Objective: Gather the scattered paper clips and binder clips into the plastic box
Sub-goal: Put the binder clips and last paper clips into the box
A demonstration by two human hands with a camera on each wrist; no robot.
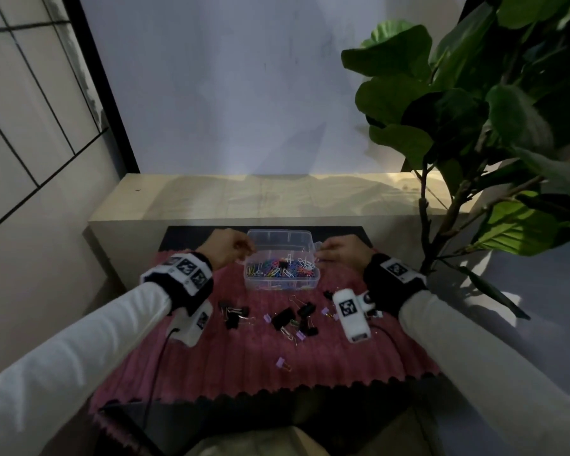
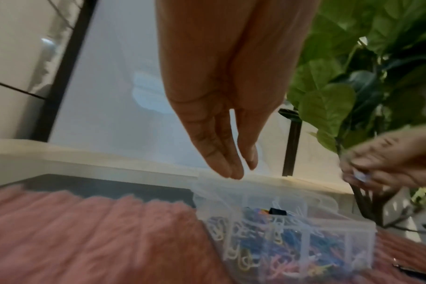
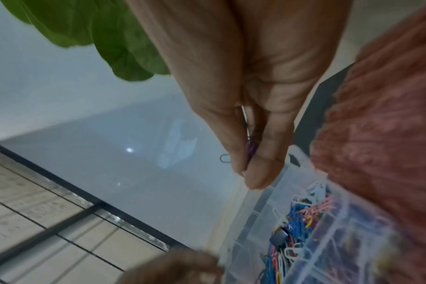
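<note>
The clear plastic box point(image 1: 282, 258) sits open toward the far edge of a pink ribbed mat point(image 1: 244, 363) that covers the surface, and its floor is already heaped with coloured paper clips point(image 1: 273, 269), with one black binder clip point(image 1: 284, 265) lying among them. Both hands are raised at the box, one on each side.

The left hand point(image 1: 226, 248) hangs at the box's left rim. In the left wrist view its fingers point(image 2: 221, 153) point down, straight and close together above the near corner of the box, with nothing visible between them.

The right hand point(image 1: 338, 251) is at the box's right rim. In the right wrist view its thumb and fingertips point(image 3: 260, 169) are pressed together on a small purple clip point(image 3: 252, 149), and a thin wire loop point(image 3: 224, 158) sticks out beside the fingers, just above the box's edge.

On the mat in front of the box, between the two forearms, black binder clips point(image 1: 282, 317) lie scattered, some touching one another. Small lilac binder clips point(image 1: 267, 318) are mixed in with them, and one lilac clip point(image 1: 281, 362) lies alone nearer the person. A silver paper clip point(image 1: 287, 333) rests among the black ones.

A large-leaved plant point(image 1: 474, 103) stands to the right of the surface, and a pale ledge point(image 1: 277, 195) runs behind it.
</note>
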